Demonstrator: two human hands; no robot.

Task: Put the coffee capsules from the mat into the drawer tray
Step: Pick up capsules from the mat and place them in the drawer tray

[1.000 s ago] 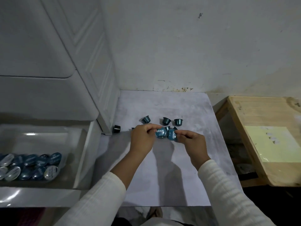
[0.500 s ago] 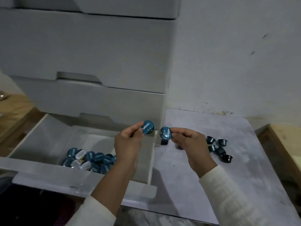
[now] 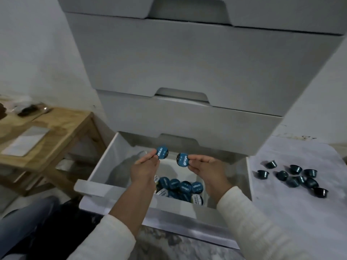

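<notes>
Our left hand (image 3: 144,168) pinches one blue capsule (image 3: 162,152) by its rim, foil face toward us. Our right hand (image 3: 207,168) pinches a second blue capsule (image 3: 182,159) the same way, just beside the first and not touching it. Both hands hang over the open drawer tray (image 3: 105,162), white-walled. Below and between the hands, a heap of stored capsules (image 3: 180,187) lies at the tray's near end. To the right of the right hand, well apart, a pale mat (image 3: 300,212) carries a cluster of loose capsules (image 3: 294,177), dark teal, mostly rim down. Beyond the hands rise the closed grey drawer fronts (image 3: 187,62) of the cabinet. Far left of the left hand stands a wooden bench (image 3: 62,126) bearing a sheet of paper (image 3: 26,141) and blurred dark objects. White walls (image 3: 32,53) behind.
</notes>
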